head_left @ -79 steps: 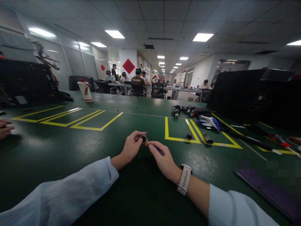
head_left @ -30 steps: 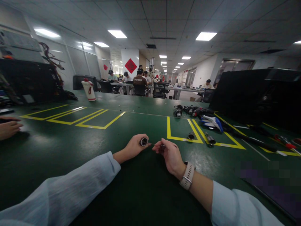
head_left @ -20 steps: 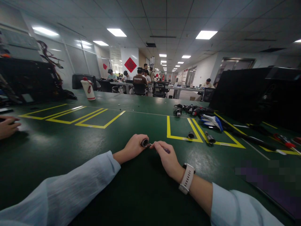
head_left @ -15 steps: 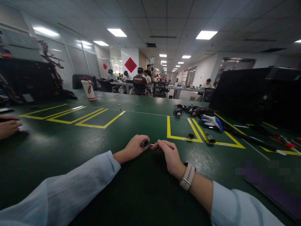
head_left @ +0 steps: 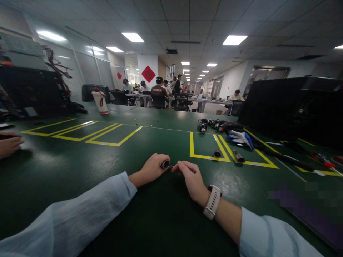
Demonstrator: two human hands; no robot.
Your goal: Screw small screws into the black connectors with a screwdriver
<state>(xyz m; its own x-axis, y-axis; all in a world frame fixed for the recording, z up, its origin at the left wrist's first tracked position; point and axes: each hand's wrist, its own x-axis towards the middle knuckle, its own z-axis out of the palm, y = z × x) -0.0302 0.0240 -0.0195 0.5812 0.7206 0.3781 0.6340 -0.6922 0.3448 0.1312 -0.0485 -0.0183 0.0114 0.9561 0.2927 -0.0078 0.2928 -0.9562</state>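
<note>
My left hand is closed around a short dark metal cylinder, whose round open end faces me and to the right. Just right of it, my right hand pinches a slim tool; its thin tip reaches the cylinder's open end, and a dark rear end shows behind the fingers. The tool's exact kind is hidden by my fingers. Both hands are held low over the green table. Farther right lie a similar short cylinder and a longer metal cylinder, beside yellow tape lines.
Tools with cables and a blue-white glove lie at the right, near a red-handled screwdriver. A white cup stands at the back left. Another person's hand rests at the left edge. Black cases flank both sides.
My right fingers have turned the slim tool slightly, and its rear end shows more now. The cylinder stays in my left hand. In the background a standing person has shifted right.
</note>
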